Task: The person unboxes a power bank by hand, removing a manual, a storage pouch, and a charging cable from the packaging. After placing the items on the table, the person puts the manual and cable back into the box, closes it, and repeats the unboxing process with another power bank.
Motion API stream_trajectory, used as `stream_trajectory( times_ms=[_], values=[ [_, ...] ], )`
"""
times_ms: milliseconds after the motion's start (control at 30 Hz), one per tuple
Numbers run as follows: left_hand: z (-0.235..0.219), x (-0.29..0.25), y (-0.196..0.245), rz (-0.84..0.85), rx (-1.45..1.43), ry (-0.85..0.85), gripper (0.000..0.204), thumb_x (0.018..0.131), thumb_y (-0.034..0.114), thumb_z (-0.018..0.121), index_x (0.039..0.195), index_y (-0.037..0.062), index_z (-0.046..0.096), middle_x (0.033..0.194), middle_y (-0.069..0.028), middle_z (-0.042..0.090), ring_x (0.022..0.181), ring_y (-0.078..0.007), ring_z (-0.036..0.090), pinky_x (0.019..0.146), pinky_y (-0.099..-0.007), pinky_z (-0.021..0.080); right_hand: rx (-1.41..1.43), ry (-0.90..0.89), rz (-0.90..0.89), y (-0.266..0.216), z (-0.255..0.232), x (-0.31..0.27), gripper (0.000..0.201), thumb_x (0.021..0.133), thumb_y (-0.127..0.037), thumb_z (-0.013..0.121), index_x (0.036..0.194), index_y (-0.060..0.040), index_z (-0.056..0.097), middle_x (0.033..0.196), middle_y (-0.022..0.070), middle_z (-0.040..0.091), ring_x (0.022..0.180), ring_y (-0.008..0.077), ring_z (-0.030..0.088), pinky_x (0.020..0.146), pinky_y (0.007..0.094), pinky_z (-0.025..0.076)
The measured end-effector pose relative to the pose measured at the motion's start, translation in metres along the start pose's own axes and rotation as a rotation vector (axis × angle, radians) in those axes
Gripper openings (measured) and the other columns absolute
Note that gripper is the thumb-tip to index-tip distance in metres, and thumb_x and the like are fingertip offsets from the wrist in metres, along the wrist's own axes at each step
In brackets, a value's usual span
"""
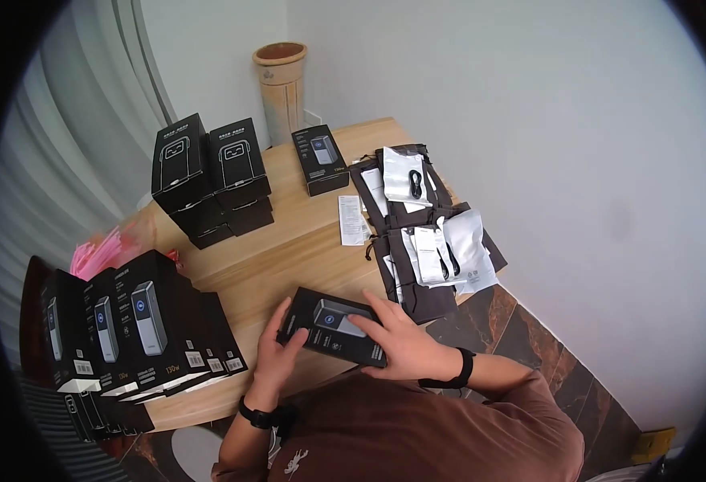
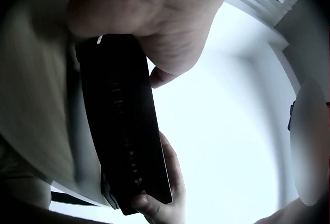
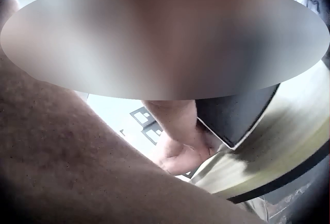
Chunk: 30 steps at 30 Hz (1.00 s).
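A black retail box [image 1: 314, 312], printed with a grey device, lies picture side up between both hands near the table's front edge. My left hand [image 1: 276, 353] grips its left end, thumb over the top face. On the right end, my right hand [image 1: 409, 341] holds the box with fingers spread across the top. In the left wrist view the dark box [image 2: 121, 126] stretches from the near hand [image 2: 170, 28] to the other hand [image 2: 172, 188]. One box corner [image 3: 237, 118] and a hand [image 3: 183, 149] show in the right wrist view; a blurred oval hides the rest.
Similar black boxes [image 1: 184, 313] stand in rows at the left, with more stacked boxes [image 1: 240, 161] behind. A single box [image 1: 321, 161] lies at the back. Dark pouches [image 1: 421, 301] with white packets and cables lie at the right edge, beside a paper leaflet [image 1: 351, 220].
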<state>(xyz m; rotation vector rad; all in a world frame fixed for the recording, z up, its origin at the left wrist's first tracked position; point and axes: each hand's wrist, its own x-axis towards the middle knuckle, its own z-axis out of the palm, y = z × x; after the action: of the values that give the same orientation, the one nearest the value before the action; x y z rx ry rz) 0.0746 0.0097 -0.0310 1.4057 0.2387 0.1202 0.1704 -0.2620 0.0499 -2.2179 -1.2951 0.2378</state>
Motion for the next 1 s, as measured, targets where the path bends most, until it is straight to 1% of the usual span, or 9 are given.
stream_trajectory(
  times_ms=[133,300,333,367,400,500,567,833,1000],
  values=[
    [-0.013,-0.004,-0.008,0.07,-0.251,-0.021,0.063,0.101,0.0,0.069,0.159,0.0002,0.046,0.153,-0.0144,0.058,0.137,-0.021,0.058,0.116,-0.0333,0.045,0.19,-0.046,0.011,0.02,-0.024,0.013,0.087,0.078,-0.033,0.09,0.152,-0.0054,0.052,0.16,0.0293,0.042,0.138,0.0498,0.05,0.117,0.0506,0.043],
    [-0.041,-0.021,-0.045,0.031,-0.221,-0.142,0.04,0.1,-0.004,0.066,0.14,0.0012,0.06,0.144,-0.0129,0.065,0.133,-0.0206,0.061,0.117,-0.0362,0.045,0.387,0.164,0.006,0.061,-0.104,0.059,0.083,0.082,-0.021,0.089,0.155,-0.0088,0.05,0.155,0.0104,0.049,0.147,0.0267,0.044,0.123,0.0444,0.034],
    [-0.045,-0.023,-0.049,-0.004,-0.18,-0.166,0.036,0.1,-0.005,0.065,0.136,0.0014,0.062,0.142,-0.0123,0.066,0.132,-0.0204,0.062,0.117,-0.037,0.046,0.354,0.251,0.095,0.065,-0.128,0.076,0.08,0.085,-0.018,0.087,0.155,-0.0088,0.05,0.146,0.0099,0.056,0.137,0.0257,0.054,0.116,0.0422,0.043],
    [-0.045,-0.024,-0.046,0.003,-0.155,-0.18,0.035,0.1,-0.005,0.065,0.135,0.0014,0.062,0.14,-0.0118,0.067,0.131,-0.0204,0.063,0.116,-0.0367,0.046,0.752,0.35,0.285,0.063,-0.145,0.099,0.079,0.086,-0.015,0.086,0.155,-0.0079,0.049,0.134,0.0098,0.064,0.12,0.0233,0.065,0.106,0.0366,0.051],
    [-0.043,-0.025,-0.04,0.01,-0.13,-0.197,0.034,0.1,-0.006,0.065,0.133,0.0014,0.063,0.137,-0.0113,0.068,0.129,-0.0203,0.064,0.115,-0.0364,0.047,0.542,0.515,0.2,0.091,-0.154,0.126,0.078,0.088,-0.013,0.085,0.155,-0.0051,0.047,0.12,0.0078,0.069,0.105,0.0211,0.069,0.097,0.0323,0.056],
    [-0.04,-0.024,-0.038,0.038,-0.029,-0.237,0.033,0.1,-0.006,0.066,0.131,0.0015,0.064,0.133,-0.0103,0.07,0.127,-0.0199,0.065,0.113,-0.0356,0.049,0.108,0.635,0.422,0.189,-0.188,0.228,0.084,0.08,-0.034,0.088,0.15,0.0009,0.056,0.154,0.0268,0.045,0.139,0.0361,0.055,0.114,0.0414,0.048],
    [-0.042,-0.024,-0.039,0.039,0.015,-0.244,0.033,0.099,-0.007,0.066,0.131,0.0014,0.065,0.132,-0.01,0.071,0.127,-0.0198,0.065,0.112,-0.0352,0.049,-0.03,0.551,0.593,0.237,-0.183,0.272,0.095,0.076,-0.047,0.087,0.155,-0.0068,0.053,0.158,0.0236,0.044,0.144,0.0454,0.045,0.12,0.0519,0.043],
    [-0.047,-0.024,-0.029,-0.082,-0.095,-0.17,0.034,0.099,-0.008,0.066,0.132,0.0004,0.064,0.13,-0.011,0.072,0.125,-0.0201,0.066,0.11,-0.0347,0.05,-0.221,0.361,0.712,0.279,-0.115,0.355,0.088,0.083,-0.051,0.081,0.16,-0.0244,0.049,0.168,0.0109,0.035,0.148,0.0461,0.042,0.119,0.0563,0.043],
    [-0.049,-0.022,-0.031,-0.071,-0.165,-0.176,0.035,0.099,-0.008,0.065,0.133,0.0001,0.063,0.131,-0.0122,0.071,0.125,-0.0219,0.067,0.111,-0.0367,0.05,-0.324,0.241,0.762,0.281,-0.088,0.356,0.092,0.084,-0.055,0.078,0.163,-0.0216,0.044,0.168,0.0162,0.035,0.148,0.0467,0.044,0.117,0.0594,0.043]
  ],
)
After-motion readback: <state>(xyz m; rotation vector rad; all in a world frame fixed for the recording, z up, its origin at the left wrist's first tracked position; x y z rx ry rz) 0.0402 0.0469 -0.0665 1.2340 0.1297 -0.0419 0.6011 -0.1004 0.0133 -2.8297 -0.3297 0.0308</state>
